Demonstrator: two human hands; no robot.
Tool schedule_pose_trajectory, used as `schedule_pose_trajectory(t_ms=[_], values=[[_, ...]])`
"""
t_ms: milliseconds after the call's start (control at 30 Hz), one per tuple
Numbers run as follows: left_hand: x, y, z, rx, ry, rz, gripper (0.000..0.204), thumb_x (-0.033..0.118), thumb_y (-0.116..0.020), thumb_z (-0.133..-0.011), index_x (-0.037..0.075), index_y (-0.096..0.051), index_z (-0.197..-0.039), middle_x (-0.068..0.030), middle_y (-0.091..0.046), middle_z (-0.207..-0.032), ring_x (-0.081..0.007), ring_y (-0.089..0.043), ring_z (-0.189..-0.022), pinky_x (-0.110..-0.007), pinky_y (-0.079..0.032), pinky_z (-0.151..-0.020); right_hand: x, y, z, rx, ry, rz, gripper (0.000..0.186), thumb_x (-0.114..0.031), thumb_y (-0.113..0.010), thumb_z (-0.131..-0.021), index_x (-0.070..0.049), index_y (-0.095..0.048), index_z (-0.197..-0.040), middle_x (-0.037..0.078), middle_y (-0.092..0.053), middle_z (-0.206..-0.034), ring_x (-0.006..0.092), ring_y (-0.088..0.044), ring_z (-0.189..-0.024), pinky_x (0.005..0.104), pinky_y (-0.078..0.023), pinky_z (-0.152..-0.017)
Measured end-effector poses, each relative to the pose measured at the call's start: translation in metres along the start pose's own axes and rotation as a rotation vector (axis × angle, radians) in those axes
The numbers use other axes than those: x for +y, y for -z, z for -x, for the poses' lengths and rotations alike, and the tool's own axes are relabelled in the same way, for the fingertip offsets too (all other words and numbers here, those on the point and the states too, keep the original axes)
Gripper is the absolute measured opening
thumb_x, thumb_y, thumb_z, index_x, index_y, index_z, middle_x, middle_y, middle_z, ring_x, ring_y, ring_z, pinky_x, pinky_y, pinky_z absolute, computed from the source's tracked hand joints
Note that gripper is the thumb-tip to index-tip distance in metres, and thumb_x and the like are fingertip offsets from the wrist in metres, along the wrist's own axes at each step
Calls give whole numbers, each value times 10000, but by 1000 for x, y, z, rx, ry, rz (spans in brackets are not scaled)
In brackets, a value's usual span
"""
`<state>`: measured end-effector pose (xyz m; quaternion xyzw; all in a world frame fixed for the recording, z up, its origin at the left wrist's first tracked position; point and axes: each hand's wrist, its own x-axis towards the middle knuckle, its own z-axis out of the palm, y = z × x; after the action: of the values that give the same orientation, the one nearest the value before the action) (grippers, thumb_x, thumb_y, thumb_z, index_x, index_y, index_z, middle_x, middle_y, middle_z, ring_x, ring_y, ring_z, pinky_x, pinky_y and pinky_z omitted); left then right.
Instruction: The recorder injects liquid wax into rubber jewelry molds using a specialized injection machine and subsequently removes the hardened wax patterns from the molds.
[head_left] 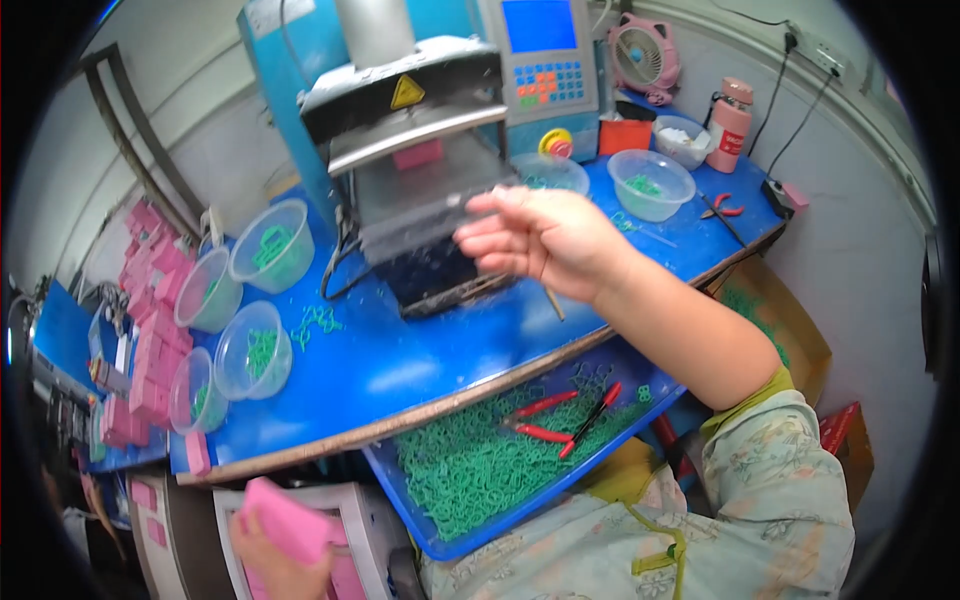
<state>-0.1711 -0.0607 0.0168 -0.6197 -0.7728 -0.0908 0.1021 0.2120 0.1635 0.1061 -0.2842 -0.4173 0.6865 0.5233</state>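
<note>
At the lower left my left hand is closed around a pink block, above a pale grey open box with more pink in it. My right hand reaches across in front of the press machine, fingers stretched and slightly apart, with nothing visible in them. Its fingertips overlap the front edge of the press's grey plate; whether they touch it I cannot tell. Inside the press, under its upper part, lies another pink block. A blue tray of small green pieces sits below the table edge, with red-handled cutters and a red-and-black tool on the pieces.
Several clear bowls with green pieces stand left and right of the press on the blue table. Pink blocks are stacked along the left. At the right are a pink bottle, a pink fan, red pliers and a cardboard box.
</note>
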Motion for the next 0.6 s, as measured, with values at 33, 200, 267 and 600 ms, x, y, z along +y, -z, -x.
schedule_pose_trajectory(t_ms=[33,200,267,600], values=[[-35,-6,15,93,32,-71,1001,326,-767,-534,52,-244,-1342,-217,-262,-1333,-405,-228,-1246,-502,-213,-1019,3,6,-4,9,23,57,331,-252,-447,-929,52,-477,-1056,181,-608,-930,215,-636,-776,296,-538,-687],[-177,12,105,159,468,-424,870,274,-775,-529,32,-359,-1254,-236,-385,-1234,-401,-345,-1169,-504,-310,-949,14,18,-17,-52,150,297,361,-331,-443,-928,9,-550,-986,104,-647,-818,127,-611,-650,243,-493,-575],[-199,23,138,59,657,-513,867,307,-772,-547,34,-357,-1258,-232,-416,-1212,-397,-366,-1156,-495,-328,-940,9,18,-15,-62,159,343,380,-335,-443,-929,15,-559,-1021,56,-650,-823,66,-588,-625,196,-483,-567],[-236,-23,228,-285,852,-397,907,376,-787,-486,84,-362,-1231,-166,-404,-1188,-338,-388,-1116,-482,-331,-919,3,55,-30,42,129,427,423,-309,-496,-911,-12,-468,-1211,-23,-635,-873,2,-568,-666,110,-424,-532]])
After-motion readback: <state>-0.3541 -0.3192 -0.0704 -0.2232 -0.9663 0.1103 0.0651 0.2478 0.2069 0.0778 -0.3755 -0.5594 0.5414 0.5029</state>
